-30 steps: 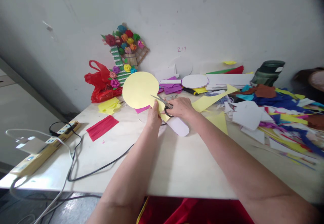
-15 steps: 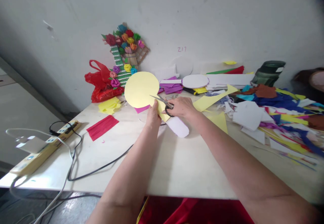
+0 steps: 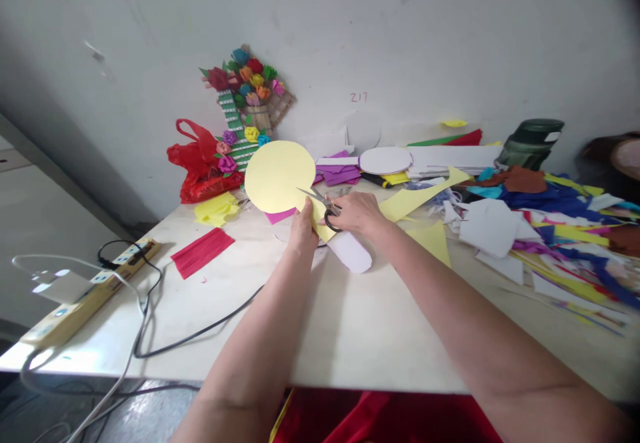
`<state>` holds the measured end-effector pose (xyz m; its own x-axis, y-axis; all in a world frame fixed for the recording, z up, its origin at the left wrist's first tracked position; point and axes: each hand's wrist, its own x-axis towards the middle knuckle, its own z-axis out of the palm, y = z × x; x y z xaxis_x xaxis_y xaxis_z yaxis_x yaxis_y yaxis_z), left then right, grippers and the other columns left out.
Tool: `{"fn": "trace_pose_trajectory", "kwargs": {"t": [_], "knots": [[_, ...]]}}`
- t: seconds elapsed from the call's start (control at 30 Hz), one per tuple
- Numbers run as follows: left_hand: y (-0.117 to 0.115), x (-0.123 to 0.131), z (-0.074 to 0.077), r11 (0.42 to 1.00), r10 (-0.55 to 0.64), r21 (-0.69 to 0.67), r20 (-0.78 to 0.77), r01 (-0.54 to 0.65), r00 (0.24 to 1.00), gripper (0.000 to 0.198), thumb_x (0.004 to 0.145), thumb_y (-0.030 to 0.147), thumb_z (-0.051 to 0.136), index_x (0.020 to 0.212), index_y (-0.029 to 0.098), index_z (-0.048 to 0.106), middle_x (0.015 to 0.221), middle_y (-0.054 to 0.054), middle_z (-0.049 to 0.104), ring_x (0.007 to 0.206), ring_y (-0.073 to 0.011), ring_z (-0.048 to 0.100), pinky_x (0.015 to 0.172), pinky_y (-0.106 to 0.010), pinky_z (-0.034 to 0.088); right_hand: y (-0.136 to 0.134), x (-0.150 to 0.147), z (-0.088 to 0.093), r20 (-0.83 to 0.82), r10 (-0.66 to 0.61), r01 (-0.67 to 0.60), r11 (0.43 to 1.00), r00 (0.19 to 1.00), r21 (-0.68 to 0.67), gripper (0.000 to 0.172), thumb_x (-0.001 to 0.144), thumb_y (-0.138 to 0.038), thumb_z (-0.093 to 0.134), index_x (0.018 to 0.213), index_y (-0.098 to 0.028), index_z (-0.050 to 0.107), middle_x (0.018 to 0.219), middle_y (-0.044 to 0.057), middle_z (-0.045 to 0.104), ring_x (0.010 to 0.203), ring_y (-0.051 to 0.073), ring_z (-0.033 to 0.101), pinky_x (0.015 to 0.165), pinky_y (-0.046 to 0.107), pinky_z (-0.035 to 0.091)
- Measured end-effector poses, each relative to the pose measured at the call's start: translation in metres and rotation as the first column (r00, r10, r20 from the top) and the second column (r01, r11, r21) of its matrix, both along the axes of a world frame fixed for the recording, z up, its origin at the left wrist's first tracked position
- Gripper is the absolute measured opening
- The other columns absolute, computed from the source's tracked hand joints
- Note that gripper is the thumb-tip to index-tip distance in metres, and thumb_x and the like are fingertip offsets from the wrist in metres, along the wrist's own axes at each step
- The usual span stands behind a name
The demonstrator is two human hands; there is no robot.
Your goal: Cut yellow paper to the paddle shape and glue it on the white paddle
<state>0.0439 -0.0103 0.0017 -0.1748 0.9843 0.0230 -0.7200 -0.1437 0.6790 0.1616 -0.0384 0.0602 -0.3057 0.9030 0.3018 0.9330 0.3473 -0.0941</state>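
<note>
A pale yellow paper [image 3: 280, 176] with a large round part and a narrower lower end is held up over the table. My left hand [image 3: 303, 227] is closed on its lower edge, thumb on top. Wrapped round the black handles of a pair of scissors [image 3: 332, 219] is my right hand [image 3: 359, 211]. The blades point left and lie across the yellow paper close to my left thumb. Below my hands a white rounded paper strip [image 3: 355, 253] rests on the table, its upper end hidden.
Yellow offcuts [image 3: 431, 193] lie right of my hands, near a heap of coloured scraps [image 3: 560, 229] and a dark green bottle [image 3: 532, 144]. On the left are red crepe paper [image 3: 202, 252], a power strip [image 3: 90, 296] with cables, and a paper-flower decoration [image 3: 245, 106].
The round part of the yellow paper has shifted very slightly up and left. Both hands and the scissors stay almost in the same place.
</note>
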Motion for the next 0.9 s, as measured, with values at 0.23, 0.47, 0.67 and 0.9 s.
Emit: {"fn": "trace_pose_trajectory", "kwargs": {"t": [0.23,0.47,0.67,0.9], "knots": [[0.0036,-0.0012,-0.0033,1.0,0.026,-0.001,-0.001,-0.026,1.0,0.017,0.077,0.023,0.059,0.09,0.012,0.059,0.08,-0.008,0.068,0.075,-0.0199,0.065,0.081,-0.037,0.049,-0.0003,-0.0014,-0.0005,0.011,0.009,-0.009,1.0,1.0,0.008,0.056,0.072,-0.06,0.047,0.113,-0.025,0.061,0.093,0.01,0.068,0.09,0.026,0.059,0.072,0.032,0.04],[0.0029,-0.0012,-0.0025,0.999,0.032,-0.019,-0.009,-0.032,0.999,0.016,0.076,0.023,0.059,0.089,0.013,0.059,0.08,-0.008,0.068,0.075,-0.0198,0.065,0.08,-0.037,0.049,-0.0001,-0.0028,-0.0013,0.018,-0.001,0.001,1.0,1.0,0.01,0.051,0.072,-0.058,0.047,0.104,-0.023,0.065,0.091,0.01,0.068,0.09,0.025,0.06,0.071,0.032,0.04],[0.0018,-0.0006,-0.0016,0.999,0.04,-0.019,-0.011,-0.04,0.999,0.011,0.078,0.021,0.057,0.085,0.013,0.059,0.08,-0.009,0.067,0.069,-0.0187,0.065,0.079,-0.038,0.049,-0.0031,-0.0062,0.0001,0.039,0.001,-0.001,1.0,0.999,0.014,0.048,0.074,-0.056,0.046,0.1,-0.021,0.067,0.093,0.011,0.068,0.09,0.026,0.06,0.072,0.032,0.041],[0.0033,-0.0011,-0.0031,0.998,0.059,-0.027,-0.01,-0.059,0.998,0.011,0.078,0.021,0.057,0.086,0.013,0.059,0.079,-0.008,0.067,0.07,-0.0185,0.065,0.079,-0.037,0.05,-0.0039,-0.0072,0.0004,0.041,0.002,-0.002,1.0,0.999,0.01,0.048,0.074,-0.052,0.048,0.107,-0.022,0.064,0.093,0.011,0.068,0.09,0.025,0.06,0.072,0.031,0.042]]}}
